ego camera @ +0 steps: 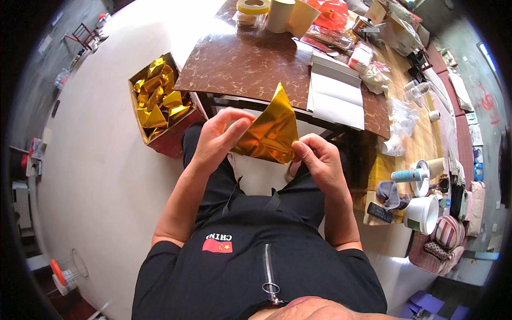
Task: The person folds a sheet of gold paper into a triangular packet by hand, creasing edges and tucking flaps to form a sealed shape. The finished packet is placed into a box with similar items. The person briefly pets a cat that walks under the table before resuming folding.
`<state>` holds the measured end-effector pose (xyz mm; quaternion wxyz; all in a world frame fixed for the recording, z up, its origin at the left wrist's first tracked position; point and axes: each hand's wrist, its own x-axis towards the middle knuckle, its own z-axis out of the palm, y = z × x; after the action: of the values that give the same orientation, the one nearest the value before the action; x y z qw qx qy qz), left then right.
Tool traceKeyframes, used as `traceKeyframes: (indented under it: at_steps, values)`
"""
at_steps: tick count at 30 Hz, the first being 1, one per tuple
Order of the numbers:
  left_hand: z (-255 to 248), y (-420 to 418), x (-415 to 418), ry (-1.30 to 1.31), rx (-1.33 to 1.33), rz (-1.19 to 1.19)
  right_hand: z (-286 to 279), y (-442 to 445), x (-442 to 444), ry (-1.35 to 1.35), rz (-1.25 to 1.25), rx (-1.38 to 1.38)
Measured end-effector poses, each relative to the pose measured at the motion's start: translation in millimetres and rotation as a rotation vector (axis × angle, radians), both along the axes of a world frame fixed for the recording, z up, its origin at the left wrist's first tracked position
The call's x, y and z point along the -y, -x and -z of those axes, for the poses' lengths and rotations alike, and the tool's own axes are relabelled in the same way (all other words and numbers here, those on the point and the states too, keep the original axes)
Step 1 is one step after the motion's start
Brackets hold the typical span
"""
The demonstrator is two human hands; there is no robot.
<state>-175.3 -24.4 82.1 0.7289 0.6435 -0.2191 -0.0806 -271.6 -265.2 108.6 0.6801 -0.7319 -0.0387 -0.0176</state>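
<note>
A folded piece of shiny gold foil paper (272, 134), pointed at its top, is held up between my hands above my lap. My left hand (224, 134) is at its left edge, with thumb and forefinger against the foil; the foil hides part of the fingertips. My right hand (318, 158) pinches the lower right corner between thumb and fingers. To the left, a cardboard box (164, 146) holds several folded gold foil pieces (158, 96). White paper sheets (338, 96) lie over the near edge of the brown marbled table (240, 68).
Tape rolls (253, 7) and a paper roll (280, 16) stand at the table's far edge. Plastic bags (396, 124) lie to the right on a wooden table. Nearer on that side are a spray can (408, 175), a white tub (422, 214) and a black remote control (380, 212).
</note>
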Motion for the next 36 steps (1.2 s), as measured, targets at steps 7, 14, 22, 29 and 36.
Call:
traceKeyframes:
  at_steps: [7,14,22,29,36]
  values:
    - [-6.0,-4.3,20.2,-0.16,0.133,-0.087,2.3,-2.4,-3.4,0.132,-0.019,-0.046]
    - [-4.5,-2.2,28.3,-0.242,0.314,-0.251,1.5,-2.3,-2.5,0.2,-0.047,-0.084]
    - [1.4,3.6,30.4,0.098,-0.21,-0.084,11.8,-4.9,-1.8,-0.013,-0.042,-0.124]
    - [8.7,-2.1,17.3,0.12,-0.2,-0.006,6.6,-6.1,-2.6,-0.078,0.052,-0.018]
    - [27.3,21.1,3.6,0.368,-0.268,0.105,15.5,-8.8,-9.6,-0.384,0.172,0.086]
